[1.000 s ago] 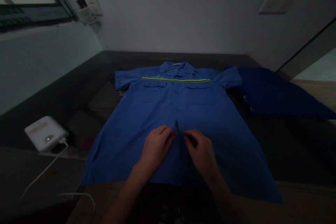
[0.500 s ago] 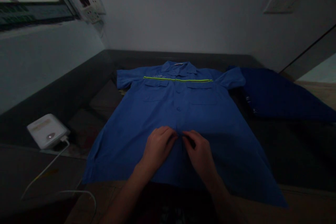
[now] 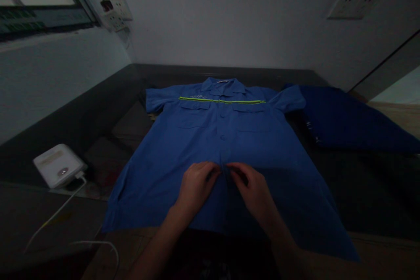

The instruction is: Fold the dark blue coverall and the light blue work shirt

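A blue short-sleeved shirt point(image 3: 197, 140) lies spread front side up, its collar point(image 3: 223, 85) at the far end and a yellow-green stripe point(image 3: 243, 102) across the chest. At the front placket, below a visible button point(image 3: 223, 137), my left hand point(image 3: 198, 183) pinches the shirt's edge between thumb and fingers. Just to its right, my right hand point(image 3: 251, 188) pinches the placket's other side. The fingertips of both hands nearly meet. Any button between them is too small and dark to make out.
Dark blue folded cloth point(image 3: 354, 118) lies on the right of the dark surface point(image 3: 361, 188). On the left sits a white box-shaped device point(image 3: 59, 164) with a white cable point(image 3: 59, 212). Wall sockets point(image 3: 356, 4) are on the back wall, with a plug adapter point(image 3: 113, 17) at the left.
Both hands stay at the same spot on the placket. The right fingers have shifted very slightly, and the view has tilted a little.
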Demonstrator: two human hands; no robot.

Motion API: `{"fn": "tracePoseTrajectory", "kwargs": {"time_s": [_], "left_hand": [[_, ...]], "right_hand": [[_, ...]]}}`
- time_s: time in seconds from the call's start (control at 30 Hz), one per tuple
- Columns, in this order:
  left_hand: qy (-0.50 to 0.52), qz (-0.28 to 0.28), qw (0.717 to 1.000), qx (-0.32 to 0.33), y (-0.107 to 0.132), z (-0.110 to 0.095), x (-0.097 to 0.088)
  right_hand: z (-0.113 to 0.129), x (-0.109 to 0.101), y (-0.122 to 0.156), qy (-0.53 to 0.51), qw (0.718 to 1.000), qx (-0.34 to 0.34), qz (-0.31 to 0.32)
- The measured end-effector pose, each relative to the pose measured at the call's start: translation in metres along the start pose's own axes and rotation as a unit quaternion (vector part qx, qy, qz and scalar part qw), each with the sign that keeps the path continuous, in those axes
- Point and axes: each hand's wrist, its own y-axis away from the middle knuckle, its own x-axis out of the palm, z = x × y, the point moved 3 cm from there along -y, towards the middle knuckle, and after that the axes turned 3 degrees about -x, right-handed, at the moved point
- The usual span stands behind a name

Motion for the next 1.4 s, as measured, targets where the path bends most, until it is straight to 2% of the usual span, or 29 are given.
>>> {"fn": "tracePoseTrajectory", "kwargs": {"time_s": [0.13, 0.47, 0.67, 0.87, 0.97, 1.1, 1.4], "left_hand": [[0.000, 0.008, 1.000, -0.003, -0.001, 0.001, 0.000], [0.019, 0.033, 0.999, -0.019, -0.001, 0.002, -0.003], [0.108, 0.033, 0.992, -0.056, -0.001, 0.009, -0.003], [0.205, 0.044, 0.972, -0.103, 0.000, 0.009, -0.003], [0.247, 0.029, 0.961, -0.124, -0.001, 0.006, -0.002], [0.230, 0.005, 0.964, -0.134, -0.002, 0.004, 0.002], [0.200, 0.002, 0.974, -0.106, 0.002, 0.005, 0.009]], "right_hand": [[0.001, 0.004, -0.003, 0.068, 0.998, -0.003, -0.017], [0.010, 0.005, -0.015, 0.081, 0.995, -0.040, 0.045], [0.014, 0.005, -0.021, 0.117, 0.987, -0.067, 0.082], [0.013, 0.011, -0.018, 0.136, 0.987, -0.047, 0.064], [0.012, 0.013, -0.016, 0.144, 0.987, -0.046, 0.058], [0.014, 0.014, -0.013, 0.159, 0.985, -0.045, 0.054], [0.012, 0.019, -0.010, 0.145, 0.987, -0.031, 0.060]]}}
